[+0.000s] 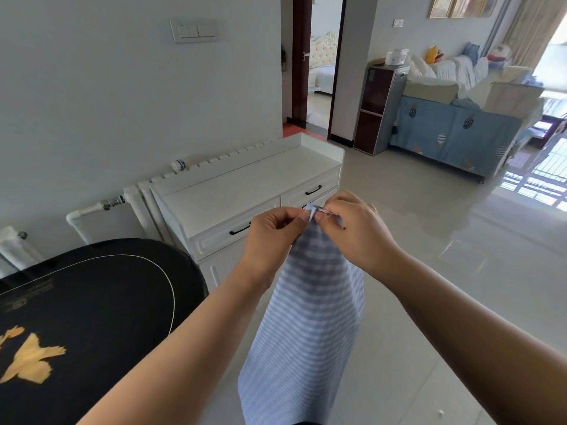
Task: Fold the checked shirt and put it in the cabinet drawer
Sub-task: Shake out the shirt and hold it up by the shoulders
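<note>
Head view. One checked shirt, blue and white, hangs in the air at centre frame, gathered to a narrow top and widening downward toward 6 o'clock, where its lower end passes out of frame. Two hands meet at its top: the left hand, at 9 o'clock of the gathered point, pinches the cloth between thumb and curled fingers; the right hand, at 3 o'clock of it, pinches the same top edge with its fingertips. Both forearms are bare.

One white cabinet stands beyond the hands toward 11 o'clock. Three drawer fronts show, all closed: two black handles are in full view, one just left of the left hand and one at 12 o'clock of the hands. A third front, with a scrap of dark handle, is largely hidden behind the hands. The hands and shirt cover part of the cabinet's front.

One black oval table with a gold fish motif fills the 8 o'clock area. A white radiator runs along the grey wall behind the cabinet. One triple light switch sits at 11 o'clock on the wall.

The floor is pale glossy tile. An open doorway lies at 12 o'clock; a blue-covered sofa piled with bedding stands at 2 o'clock.
</note>
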The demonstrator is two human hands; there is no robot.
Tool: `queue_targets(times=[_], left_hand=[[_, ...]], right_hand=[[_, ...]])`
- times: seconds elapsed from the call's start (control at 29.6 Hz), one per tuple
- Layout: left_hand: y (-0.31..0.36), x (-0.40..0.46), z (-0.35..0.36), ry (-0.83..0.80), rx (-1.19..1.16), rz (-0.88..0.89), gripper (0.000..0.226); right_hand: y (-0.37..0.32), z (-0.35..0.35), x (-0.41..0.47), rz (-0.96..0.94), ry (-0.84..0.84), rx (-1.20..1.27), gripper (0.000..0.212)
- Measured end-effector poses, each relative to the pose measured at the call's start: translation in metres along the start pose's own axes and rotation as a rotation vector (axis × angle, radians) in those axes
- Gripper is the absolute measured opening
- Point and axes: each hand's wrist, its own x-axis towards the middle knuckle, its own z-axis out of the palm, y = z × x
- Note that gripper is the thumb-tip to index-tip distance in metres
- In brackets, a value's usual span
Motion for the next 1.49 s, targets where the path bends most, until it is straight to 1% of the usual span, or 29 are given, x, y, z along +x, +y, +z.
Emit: queue_targets(times=[0.1,0.17,0.24,0.3,0.37,0.44,0.54,0.57,0.68,0.74,0.84,0.88,0.95,1.08,1.15,1.18,1.25,1.28,1.32,1.35,1.38,1.42,1.49], left_hand=[[0.0,-0.001,0.002,-0.03,0.031,0.02,0.016],[0.0,-0.003,0.004,-0.01,0.034,0.035,0.013],[-0.002,-0.001,0.005,0.038,0.053,0.053,0.01],[-0.003,0.003,0.003,0.056,0.047,0.047,0.012],[-0.002,0.008,-0.001,0.031,0.023,0.046,0.018],[0.001,0.016,-0.007,-0.003,0.011,0.064,0.025],[0.014,0.031,-0.014,-0.009,0.023,0.105,0.021],[0.02,0.037,-0.015,-0.009,0.031,0.118,0.02],[0.039,0.056,-0.022,-0.008,0.026,0.159,0.036],[0.05,0.066,-0.027,-0.006,0.016,0.18,0.042],[0.065,0.079,-0.036,0.0,0.011,0.216,0.044],[0.069,0.083,-0.039,0.006,0.008,0.228,0.043],[0.075,0.091,-0.047,0.03,0.001,0.247,0.04],[0.079,0.107,-0.067,0.123,-0.098,0.222,0.03],[0.077,0.114,-0.077,0.172,-0.158,0.206,0.024],[0.076,0.116,-0.08,0.177,-0.168,0.205,0.02],[0.073,0.116,-0.081,0.184,-0.149,0.202,0.021],[0.071,0.116,-0.08,0.193,-0.133,0.201,0.023],[0.069,0.117,-0.079,0.217,-0.121,0.198,0.022],[0.066,0.118,-0.08,0.263,-0.111,0.186,0.021],[0.062,0.12,-0.082,0.326,-0.1,0.166,0.02],[0.059,0.123,-0.087,0.395,-0.082,0.14,0.018],[0.051,0.128,-0.099,0.516,-0.029,0.104,0.018]], right_hand=[[0.001,-0.002,-0.001,0.019,0.018,0.006,0.029],[0.002,-0.001,-0.003,0.014,0.028,0.005,0.026],[0.003,0.001,-0.004,-0.019,0.04,0.008,0.03],[0.003,0.001,-0.003,-0.038,0.03,0.032,0.037],[0.003,-0.007,0.002,-0.049,-0.049,0.068,0.045],[0.002,-0.023,0.009,-0.07,-0.187,0.053,0.052],[0.007,-0.049,0.024,-0.069,-0.39,-0.038,0.053],[0.011,-0.056,0.029,-0.052,-0.44,-0.035,0.052],[0.028,-0.07,0.039,0.016,-0.533,0.035,0.046],[0.041,-0.07,0.041,0.053,-0.56,-0.023,0.045],[0.067,-0.06,0.038,0.097,-0.525,-0.164,0.04],[0.074,-0.057,0.034,0.13,-0.49,-0.169,0.04],[0.091,-0.052,0.025,0.217,-0.439,-0.163,0.048],[0.13,-0.048,0.002,0.363,-0.468,-0.202,0.053],[0.149,-0.047,-0.016,0.431,-0.496,-0.119,0.049],[0.156,-0.044,-0.026,0.44,-0.511,-0.053,0.046],[0.163,-0.038,-0.04,0.438,-0.539,0.033,0.039],[0.165,-0.035,-0.043,0.438,-0.535,0.02,0.03],[0.166,-0.034,-0.044,0.434,-0.522,-0.022,0.016],[0.164,-0.036,-0.043,0.422,-0.497,-0.066,0.015],[0.164,-0.038,-0.041,0.411,-0.466,-0.116,0.026],[0.163,-0.041,-0.039,0.395,-0.432,-0.163,0.031],[0.156,-0.05,-0.036,0.348,-0.338,-0.231,0.029]])
